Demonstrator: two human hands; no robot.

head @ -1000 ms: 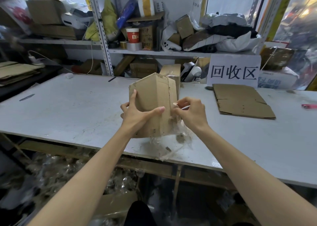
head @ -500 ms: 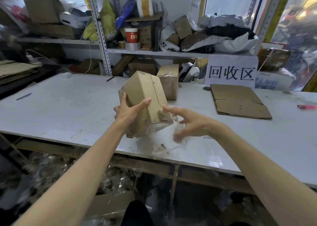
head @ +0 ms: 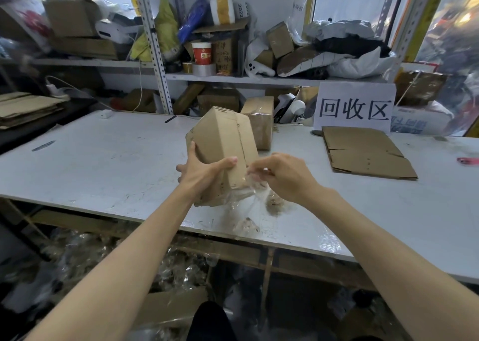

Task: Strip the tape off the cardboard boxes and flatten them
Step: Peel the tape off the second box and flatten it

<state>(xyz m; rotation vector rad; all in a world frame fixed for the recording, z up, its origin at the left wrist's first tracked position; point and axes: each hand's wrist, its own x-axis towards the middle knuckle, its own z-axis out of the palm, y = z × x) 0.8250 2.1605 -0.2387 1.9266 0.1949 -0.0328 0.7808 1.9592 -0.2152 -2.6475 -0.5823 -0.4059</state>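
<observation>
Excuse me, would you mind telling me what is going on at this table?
A person is stripping clear plastic tape off a small brown cardboard box. The left hand grips the box above the white table; the right hand pinches the loose tape at its lower end. A flattened brown cardboard sheet lies to the right.

Left hand (head: 204,177) clasping, thumb forward; right hand (head: 285,179) pinching.

The middle box (head: 220,143) is plain brown, the tape (head: 259,203) clear; at two o'clock, a white sign (head: 355,92) bears black characters.
</observation>
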